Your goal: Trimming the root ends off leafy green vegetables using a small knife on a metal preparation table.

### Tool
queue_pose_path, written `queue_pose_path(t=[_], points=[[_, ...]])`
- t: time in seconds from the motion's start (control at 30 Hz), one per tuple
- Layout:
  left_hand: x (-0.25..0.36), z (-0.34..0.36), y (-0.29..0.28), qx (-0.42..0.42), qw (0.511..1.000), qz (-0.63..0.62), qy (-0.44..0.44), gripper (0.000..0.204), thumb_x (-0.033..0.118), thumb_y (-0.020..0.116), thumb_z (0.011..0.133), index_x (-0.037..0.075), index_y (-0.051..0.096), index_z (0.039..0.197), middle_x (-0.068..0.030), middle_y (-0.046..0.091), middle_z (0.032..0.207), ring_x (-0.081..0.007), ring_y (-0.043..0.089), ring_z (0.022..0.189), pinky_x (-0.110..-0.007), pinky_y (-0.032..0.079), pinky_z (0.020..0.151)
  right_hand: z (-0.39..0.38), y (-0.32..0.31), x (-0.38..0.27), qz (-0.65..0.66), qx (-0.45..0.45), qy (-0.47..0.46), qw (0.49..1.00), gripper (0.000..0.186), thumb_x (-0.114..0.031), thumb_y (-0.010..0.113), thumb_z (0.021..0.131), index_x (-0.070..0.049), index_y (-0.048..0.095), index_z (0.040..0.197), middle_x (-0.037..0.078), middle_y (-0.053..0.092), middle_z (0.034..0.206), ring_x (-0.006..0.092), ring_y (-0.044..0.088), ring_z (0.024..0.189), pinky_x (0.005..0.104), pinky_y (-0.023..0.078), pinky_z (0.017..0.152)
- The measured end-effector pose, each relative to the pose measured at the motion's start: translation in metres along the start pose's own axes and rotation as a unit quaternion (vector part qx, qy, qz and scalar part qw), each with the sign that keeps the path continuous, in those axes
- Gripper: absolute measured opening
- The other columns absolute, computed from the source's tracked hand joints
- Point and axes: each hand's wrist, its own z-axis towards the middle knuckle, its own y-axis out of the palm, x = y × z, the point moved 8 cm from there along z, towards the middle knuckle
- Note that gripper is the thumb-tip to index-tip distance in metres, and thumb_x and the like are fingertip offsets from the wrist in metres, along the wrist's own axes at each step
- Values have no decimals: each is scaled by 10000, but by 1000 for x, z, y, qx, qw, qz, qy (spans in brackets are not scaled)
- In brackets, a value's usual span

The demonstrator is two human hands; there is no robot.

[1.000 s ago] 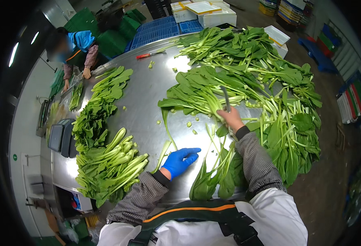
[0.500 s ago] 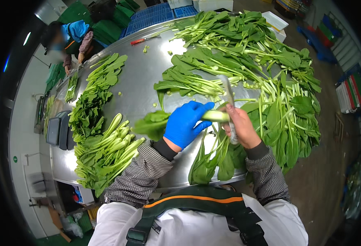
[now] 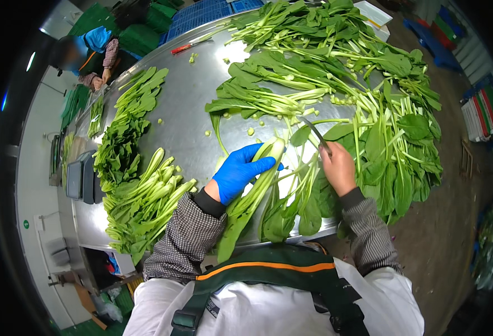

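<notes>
My left hand (image 3: 239, 171), in a blue glove, is closed around a leafy green vegetable (image 3: 259, 185). Its pale cut base points away from me and its leaves hang toward my body. My bare right hand (image 3: 338, 168) grips a knife (image 3: 316, 134), whose blade points up and to the left, apart from the vegetable. Loose greens (image 3: 299, 210) lie on the metal table (image 3: 187, 117) between and below my hands. A large pile of the same greens (image 3: 392, 151) covers the right side. To my left is a row of greens (image 3: 145, 207) with pale stalks.
A red-handled knife (image 3: 183, 48) rests near the table's far edge. Small cut-off stem ends (image 3: 251, 131) are scattered about. A dark scale-like device (image 3: 81, 176) stands at the left edge. Another person (image 3: 98, 56) works at the far left corner. Blue crates (image 3: 201, 19) stand behind the table.
My left hand has turned the vegetable from lying sideways to base-away, leaves toward me. The knife has come off its base and moved slightly right. A new cut piece lies on the table.
</notes>
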Motion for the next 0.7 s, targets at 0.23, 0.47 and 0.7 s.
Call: queue_pose_path(t=[0.23,0.47,0.7], points=[[-14,18,-8,-24,1000,-15,-6,456,290,583,955,10,506,1306,-77,662,1074,-146,627,962,-281,472,908,23,12,-67,399,-208,87,889,297,-289,714,856,-25,622,957,12,580,742,115,562,636,285,460,546],[-2,22,-73,209,959,154,118,681,180,650,908,132,303,1492,-166,479,1374,-241,460,1249,-359,357,1072,30,29,-58,456,-213,155,851,303,-256,720,866,3,581,941,30,617,699,43,487,484,194,396,421],[-14,33,-22,27,995,92,8,520,148,660,906,52,460,1376,-43,616,1140,-116,585,1012,-278,468,923,43,38,-83,356,-266,60,894,307,-265,735,840,11,619,905,46,641,715,94,549,606,252,451,562]])
